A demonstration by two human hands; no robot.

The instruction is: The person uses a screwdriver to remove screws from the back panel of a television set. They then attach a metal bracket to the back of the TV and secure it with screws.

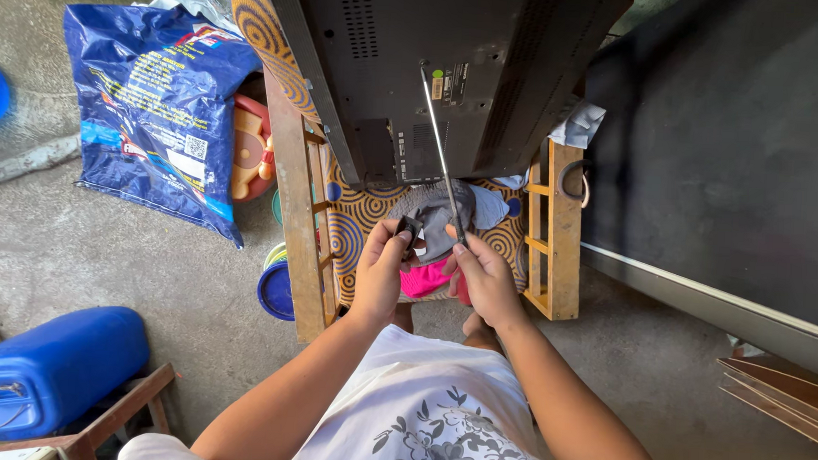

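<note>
My right hand (482, 277) grips a long screwdriver (442, 153) by its handle; the thin metal shaft runs up and its tip touches the black back panel of a flat television (379, 63). My left hand (380, 270) pinches a small black part (409, 228) between its fingertips, just left of the screwdriver. The television lies face down on a wooden chair frame (293, 188) with a cushion of orange and blue circles (354, 214). A grey cloth (442, 218) and something pink (425, 281) lie under my hands.
A blue printed bag (153, 99) lies on the concrete floor at the left, with a red and tan toy (252, 150) beside it. A blue jerrycan (49, 366) sits at lower left. A blue bowl (276, 289) is under the chair. A large dark panel (725, 152) stands at right.
</note>
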